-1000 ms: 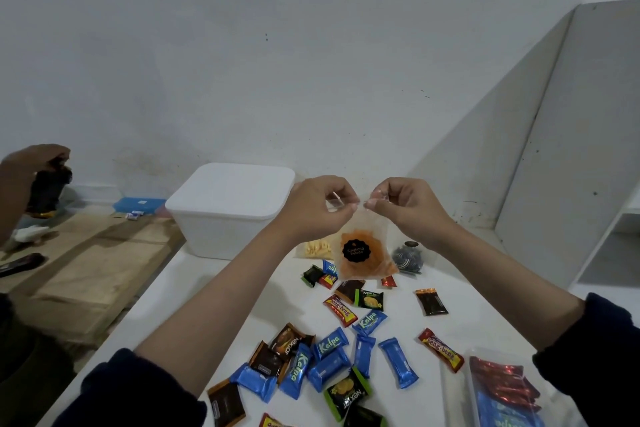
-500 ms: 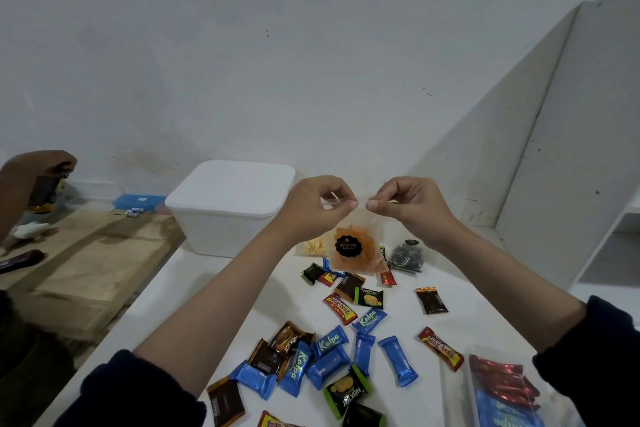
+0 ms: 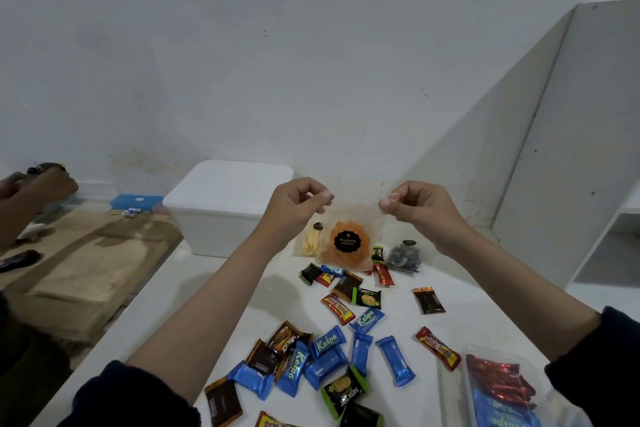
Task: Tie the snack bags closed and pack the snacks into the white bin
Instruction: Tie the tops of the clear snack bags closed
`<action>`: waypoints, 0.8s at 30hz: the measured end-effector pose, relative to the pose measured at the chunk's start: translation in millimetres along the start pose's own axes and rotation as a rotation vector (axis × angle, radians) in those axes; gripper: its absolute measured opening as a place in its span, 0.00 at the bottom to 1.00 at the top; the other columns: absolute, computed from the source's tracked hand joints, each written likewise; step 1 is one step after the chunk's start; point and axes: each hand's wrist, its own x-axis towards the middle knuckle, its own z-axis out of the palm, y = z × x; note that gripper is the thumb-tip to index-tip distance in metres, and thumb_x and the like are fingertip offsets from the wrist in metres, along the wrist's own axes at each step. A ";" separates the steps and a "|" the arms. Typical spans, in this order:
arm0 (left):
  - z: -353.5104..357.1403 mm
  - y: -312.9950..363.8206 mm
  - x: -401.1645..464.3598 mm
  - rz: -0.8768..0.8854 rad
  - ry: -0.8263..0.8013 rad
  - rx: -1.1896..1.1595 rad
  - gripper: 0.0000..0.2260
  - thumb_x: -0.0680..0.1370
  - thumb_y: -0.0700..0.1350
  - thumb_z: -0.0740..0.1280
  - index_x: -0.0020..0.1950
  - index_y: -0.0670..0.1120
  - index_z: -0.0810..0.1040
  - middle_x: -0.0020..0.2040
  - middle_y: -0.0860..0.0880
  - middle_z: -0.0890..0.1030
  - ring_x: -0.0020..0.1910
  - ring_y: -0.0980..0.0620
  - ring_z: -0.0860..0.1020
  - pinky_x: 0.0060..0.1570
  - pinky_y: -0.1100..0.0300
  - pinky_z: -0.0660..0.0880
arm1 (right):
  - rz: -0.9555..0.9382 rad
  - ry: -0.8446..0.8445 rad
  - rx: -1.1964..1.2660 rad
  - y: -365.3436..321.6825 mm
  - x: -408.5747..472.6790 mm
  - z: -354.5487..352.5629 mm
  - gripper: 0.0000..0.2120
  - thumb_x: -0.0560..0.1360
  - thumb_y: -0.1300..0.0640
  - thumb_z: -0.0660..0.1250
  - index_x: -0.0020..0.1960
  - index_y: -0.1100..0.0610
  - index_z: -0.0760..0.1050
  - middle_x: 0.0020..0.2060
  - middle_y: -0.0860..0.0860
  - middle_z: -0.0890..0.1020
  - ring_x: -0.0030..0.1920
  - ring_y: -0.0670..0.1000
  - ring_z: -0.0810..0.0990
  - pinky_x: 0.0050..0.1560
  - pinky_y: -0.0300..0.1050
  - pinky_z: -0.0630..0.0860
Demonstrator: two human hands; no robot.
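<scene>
A clear snack bag of orange chips with a black round label hangs in the air above the white table. My left hand pinches its top left corner and my right hand pinches its top right corner, stretching the bag's mouth flat between them. The white bin stands behind my left hand, its lid on. Two more clear bags lie behind the held one: one with pale sticks, one with dark pieces.
Several small wrapped snacks in blue, brown, red and green lie scattered on the table. A clear container with red and blue packs sits at the front right. Another person's hand works at far left over brown cardboard.
My hands have moved apart, pulling the bag's top edge wide and flat. The other person's hand at far left has shifted lower and rightward.
</scene>
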 end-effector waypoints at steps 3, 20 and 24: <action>1.5 -2.2 2.2 0.004 0.002 0.044 0.10 0.75 0.37 0.67 0.35 0.47 0.78 0.34 0.52 0.80 0.38 0.51 0.75 0.42 0.60 0.74 | -0.003 -0.047 -0.088 -2.2 -1.2 2.1 0.04 0.69 0.60 0.74 0.42 0.56 0.80 0.38 0.54 0.83 0.41 0.50 0.81 0.48 0.45 0.79; 24.6 -12.8 -15.1 -0.224 0.130 0.167 0.07 0.76 0.48 0.69 0.51 0.48 0.77 0.41 0.50 0.79 0.41 0.50 0.80 0.43 0.54 0.79 | 0.504 -0.150 0.129 -1.3 -8.1 22.5 0.03 0.72 0.64 0.70 0.40 0.61 0.79 0.35 0.55 0.81 0.35 0.52 0.79 0.33 0.43 0.77; 38.3 -2.0 -27.7 -0.468 -0.087 0.079 0.12 0.78 0.51 0.65 0.51 0.41 0.77 0.43 0.43 0.83 0.38 0.49 0.84 0.41 0.56 0.82 | 0.641 -0.084 0.278 12.0 -12.2 30.3 0.03 0.72 0.65 0.70 0.45 0.62 0.77 0.37 0.55 0.80 0.37 0.52 0.79 0.43 0.51 0.79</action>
